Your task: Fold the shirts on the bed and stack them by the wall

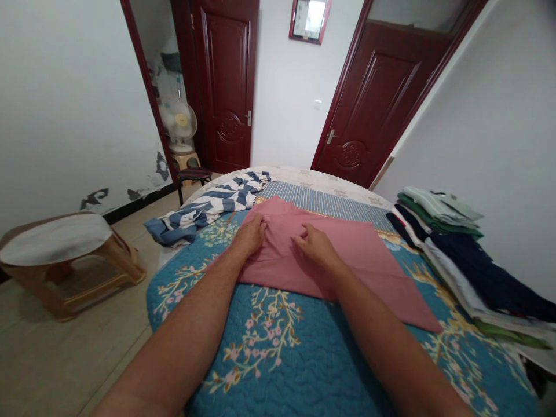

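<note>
A pink garment [356,249] lies flat across the blue flowered quilt, its wider end to the right; its exact kind cannot be made out. At its left part my left hand [252,234] is closed, gripping a bunched bit of the cloth between thumb and fingers. Small wrinkles run out from that grip. My right hand [316,248] is over the middle of the garment, fingers curved and apart, with nothing visible in them. Just beyond my left hand lies a crumpled blue-and-white striped garment [217,202].
Folded clothes [469,260] are stacked at the right side of the quilt-covered table [256,347]. On the left stands a tan plastic stool [99,255] with a pale top. A dark stool [194,175] and a white fan [180,121] are near the doorway.
</note>
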### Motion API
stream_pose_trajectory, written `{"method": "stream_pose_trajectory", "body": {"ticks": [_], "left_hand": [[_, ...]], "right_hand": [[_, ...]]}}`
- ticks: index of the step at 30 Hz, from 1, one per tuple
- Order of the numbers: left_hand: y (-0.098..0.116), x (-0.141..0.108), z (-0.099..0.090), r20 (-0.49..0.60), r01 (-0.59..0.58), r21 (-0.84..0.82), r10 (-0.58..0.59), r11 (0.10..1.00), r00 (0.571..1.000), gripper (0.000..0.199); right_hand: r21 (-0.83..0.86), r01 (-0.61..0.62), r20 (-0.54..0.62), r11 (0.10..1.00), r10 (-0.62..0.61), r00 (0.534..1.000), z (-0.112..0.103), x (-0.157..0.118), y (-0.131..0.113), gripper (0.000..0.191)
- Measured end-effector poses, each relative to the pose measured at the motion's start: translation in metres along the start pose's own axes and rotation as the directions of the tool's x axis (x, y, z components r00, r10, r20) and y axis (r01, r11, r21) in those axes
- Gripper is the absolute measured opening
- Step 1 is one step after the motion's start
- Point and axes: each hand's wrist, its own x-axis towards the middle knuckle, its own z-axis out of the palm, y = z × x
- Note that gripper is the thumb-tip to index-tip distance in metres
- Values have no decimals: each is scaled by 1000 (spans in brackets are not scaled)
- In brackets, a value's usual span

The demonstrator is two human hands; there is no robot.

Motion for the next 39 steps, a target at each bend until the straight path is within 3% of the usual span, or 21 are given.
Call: {"method": "stream_pose_trajectory", "body": {"ticks": [4,9,12,15,20,24,28,32,36,39], "left_hand": [[-1,-1,-2,-8,24,-22,-25,999,1000,20],[-6,2,-5,-23,31,-77,-33,997,999,22],[-8,4,-7,66,1,-132,8,991,998,24],[-8,4,-11,127,-12,-191,37,982,991,18],[-5,3,-15,78,-38,-278,62,960,995,27],[-4,4,-18,92,-110,-311,145,944,985,31],[-4,5,-22,84,-159,-310,194,937,977,32],[-5,5,-26,50,-155,-293,178,943,983,33],[-5,5,-28,44,-139,-299,160,944,986,33],[-3,2,-39,86,-159,-346,199,925,976,30]], "right_hand": [[-3,-81,15,997,81,997,25,11,2,23],[265,-115,-38,957,130,991,24,12,28,21],[373,-95,1,923,103,995,24,14,35,24],[356,-52,-9,933,59,998,27,16,34,26],[249,-48,-43,967,61,997,29,14,31,25],[225,-35,-65,974,51,997,30,13,31,28],[223,22,0,975,-23,1000,29,14,33,40],[142,82,60,987,-91,994,28,17,33,33],[237,84,53,968,-100,994,26,16,36,22],[444,17,99,896,-68,993,16,11,39,16]]}}
